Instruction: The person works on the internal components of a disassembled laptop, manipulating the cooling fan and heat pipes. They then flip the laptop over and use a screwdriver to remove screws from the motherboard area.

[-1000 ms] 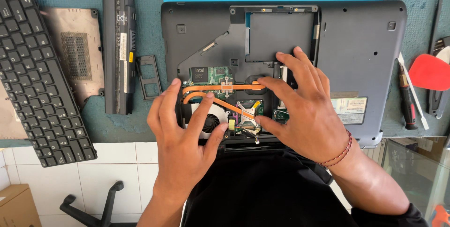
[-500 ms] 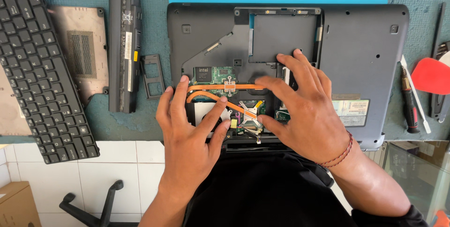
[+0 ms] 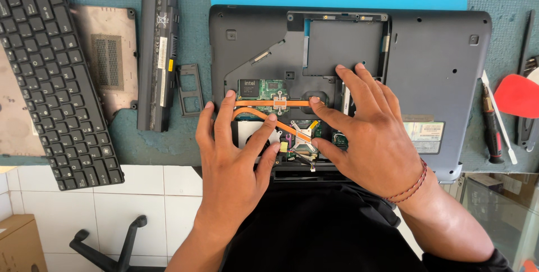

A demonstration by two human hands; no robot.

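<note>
While left hand [image 3: 233, 154] and right hand [image 3: 368, 131] rest spread, gripping nothing, on copper heat pipes [image 3: 269, 103], pressure risks bending them.

left hand [image 3: 233, 162] flat, right hand [image 3: 373, 134] fingers spread

I'm looking at an electronics repair workbench: an opened laptop [image 3: 348, 81] lies bottom-up on a teal mat [image 3: 168, 148], with its removed keyboard [image 3: 53, 75], battery [image 3: 157, 47] and cover panel [image 3: 109, 58] set aside, 1 screwdriver [image 3: 492, 129] and pry tools [image 3: 519, 95] at the edge.
</note>
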